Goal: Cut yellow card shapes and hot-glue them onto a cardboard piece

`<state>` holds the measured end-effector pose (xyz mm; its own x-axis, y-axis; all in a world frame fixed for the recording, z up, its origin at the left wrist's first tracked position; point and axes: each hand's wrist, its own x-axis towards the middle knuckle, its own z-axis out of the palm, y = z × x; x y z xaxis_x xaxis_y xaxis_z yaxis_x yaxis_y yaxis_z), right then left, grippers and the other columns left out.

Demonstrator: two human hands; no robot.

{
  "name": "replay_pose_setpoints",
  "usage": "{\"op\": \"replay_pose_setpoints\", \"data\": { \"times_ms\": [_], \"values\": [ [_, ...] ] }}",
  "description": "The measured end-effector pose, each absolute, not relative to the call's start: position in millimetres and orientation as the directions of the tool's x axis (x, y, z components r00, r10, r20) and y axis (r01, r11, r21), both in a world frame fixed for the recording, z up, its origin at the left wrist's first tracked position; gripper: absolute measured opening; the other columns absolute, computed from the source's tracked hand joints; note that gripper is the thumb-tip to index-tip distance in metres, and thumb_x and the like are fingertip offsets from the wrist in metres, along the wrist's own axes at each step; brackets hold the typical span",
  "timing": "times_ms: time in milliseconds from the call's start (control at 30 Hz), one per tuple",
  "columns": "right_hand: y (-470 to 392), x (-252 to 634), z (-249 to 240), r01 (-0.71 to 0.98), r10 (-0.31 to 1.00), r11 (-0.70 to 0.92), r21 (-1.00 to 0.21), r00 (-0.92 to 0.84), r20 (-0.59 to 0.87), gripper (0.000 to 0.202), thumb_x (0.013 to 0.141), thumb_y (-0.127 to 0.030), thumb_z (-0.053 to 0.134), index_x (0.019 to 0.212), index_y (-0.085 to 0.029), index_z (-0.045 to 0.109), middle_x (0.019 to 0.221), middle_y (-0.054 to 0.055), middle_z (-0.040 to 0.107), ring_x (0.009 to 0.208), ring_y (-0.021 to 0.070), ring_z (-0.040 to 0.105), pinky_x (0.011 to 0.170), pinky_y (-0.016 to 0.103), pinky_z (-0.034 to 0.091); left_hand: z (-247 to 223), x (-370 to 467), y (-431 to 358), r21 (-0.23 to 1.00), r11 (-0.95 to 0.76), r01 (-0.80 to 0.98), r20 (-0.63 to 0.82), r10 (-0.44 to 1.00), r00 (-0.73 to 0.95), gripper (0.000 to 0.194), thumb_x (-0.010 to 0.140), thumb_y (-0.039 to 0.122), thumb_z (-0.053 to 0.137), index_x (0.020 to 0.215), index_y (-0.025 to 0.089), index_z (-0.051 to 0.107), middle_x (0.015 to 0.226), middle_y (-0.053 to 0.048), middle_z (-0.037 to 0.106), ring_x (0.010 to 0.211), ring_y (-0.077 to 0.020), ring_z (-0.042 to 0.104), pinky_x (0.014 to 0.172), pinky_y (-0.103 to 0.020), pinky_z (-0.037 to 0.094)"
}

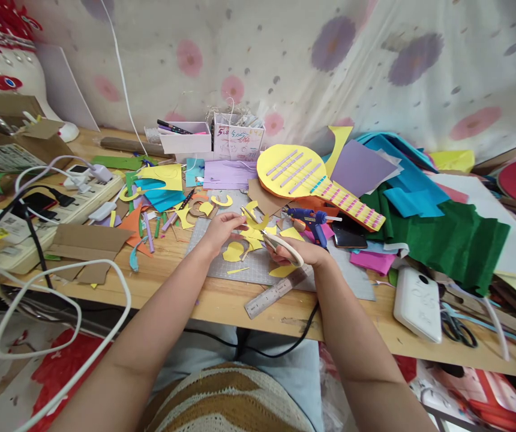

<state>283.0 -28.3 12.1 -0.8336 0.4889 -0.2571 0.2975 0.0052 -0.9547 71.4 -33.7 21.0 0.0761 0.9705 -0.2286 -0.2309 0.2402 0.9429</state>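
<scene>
My right hand [291,249] is closed round a pair of scissors [294,254] with cream handles, the blades pointing up and to the left. My left hand [224,229] pinches a small curved yellow paper piece [258,222], which lies against the blades. Beneath both hands, yellow paper scraps [233,251] are scattered over a grey cutting mat [264,275]. A metal ruler [276,293] lies at the mat's front edge. Behind my right hand are a blue glue gun [309,219] and a yellow paper lute-like instrument [291,171] with purple strips.
On the left stand a power strip [64,213] with tangled cables and pieces of brown cardboard [89,243]. To the right are green crepe paper [447,240], a white power bank [417,303] and black scissors [458,329]. White boxes [239,137] stand at the back.
</scene>
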Motion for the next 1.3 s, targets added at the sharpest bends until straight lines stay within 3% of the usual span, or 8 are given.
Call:
{"op": "replay_pose_setpoints", "data": {
  "times_ms": [600,1100,1300],
  "values": [
    [-27.8,286.6,10.2,0.329,0.55,0.039,-0.944,-0.795,-0.255,0.058,0.069,-0.075,0.043,0.077,-0.018,0.034,0.059,-0.006,0.03,0.05,0.0049,0.028,0.044,0.021,0.024,19.4,77.5,-35.1,0.949,0.186,-0.254,-0.185,0.982,0.029,0.028,0.05,0.032,0.077,0.06,0.013,0.059,0.063,0.0,0.059,0.066,-0.0136,0.06,0.056,-0.025,0.048],
    [-24.5,286.9,10.9,0.306,0.481,0.152,-0.94,-0.853,-0.2,0.055,0.074,-0.072,0.039,0.075,-0.018,0.033,0.061,-0.005,0.035,0.052,0.0059,0.03,0.046,0.021,0.026,19.2,75.6,-33.7,0.957,0.141,-0.254,-0.14,0.99,0.023,0.026,0.052,0.032,0.076,0.059,0.013,0.059,0.062,0.0,0.06,0.065,-0.013,0.059,0.059,-0.026,0.049],
    [-26.7,288.1,11.1,0.298,0.499,0.095,-0.95,-0.84,-0.214,0.053,0.074,-0.07,0.043,0.078,-0.018,0.033,0.061,-0.006,0.032,0.052,0.0054,0.028,0.044,0.02,0.024,19.1,76.9,-34.1,0.966,0.119,-0.228,-0.118,0.993,0.016,0.026,0.053,0.033,0.075,0.058,0.014,0.058,0.062,0.0,0.06,0.064,-0.0128,0.059,0.06,-0.027,0.048]
  ]
}}
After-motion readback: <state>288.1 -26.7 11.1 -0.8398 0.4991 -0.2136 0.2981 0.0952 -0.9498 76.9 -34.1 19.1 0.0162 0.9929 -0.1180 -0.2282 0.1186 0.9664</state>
